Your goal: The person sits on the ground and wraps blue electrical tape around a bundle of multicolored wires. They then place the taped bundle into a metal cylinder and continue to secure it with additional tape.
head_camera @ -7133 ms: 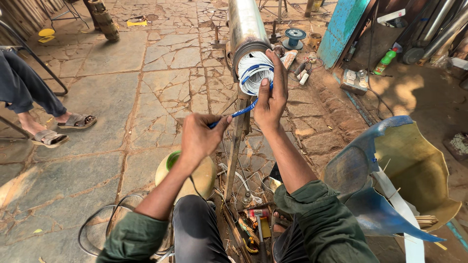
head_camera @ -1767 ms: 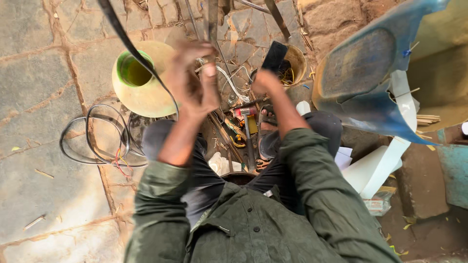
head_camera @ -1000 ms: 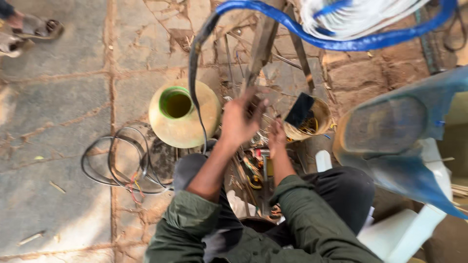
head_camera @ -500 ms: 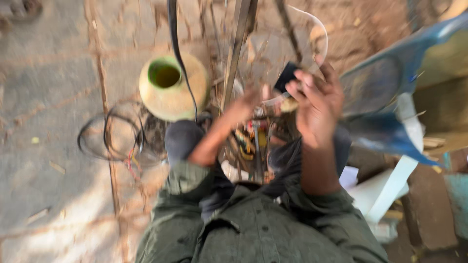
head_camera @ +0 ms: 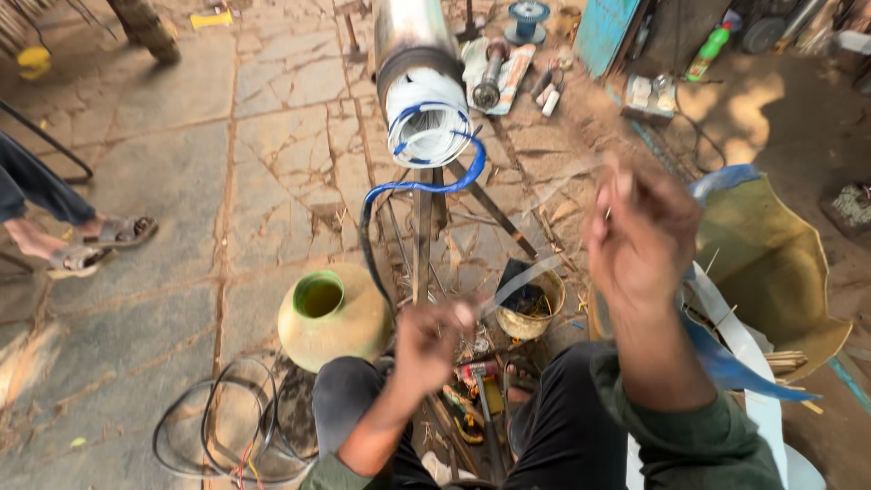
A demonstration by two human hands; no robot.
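At lower centre, left hand (head_camera: 434, 340) closed on one end of a pale strip (head_camera: 522, 279); right hand (head_camera: 640, 231), centre right, blurred, grip cannot be told. Since half a second ago the view has lifted: motor cylinder (head_camera: 419, 86) with white windings, upper centre, is back in view. Blue cable (head_camera: 413, 191) loops beneath.

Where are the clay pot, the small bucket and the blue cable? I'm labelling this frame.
clay pot (head_camera: 349, 331), head view, on its tan belly.
small bucket (head_camera: 531, 313), head view, on its front wall.
blue cable (head_camera: 426, 187), head view, on its curved run.
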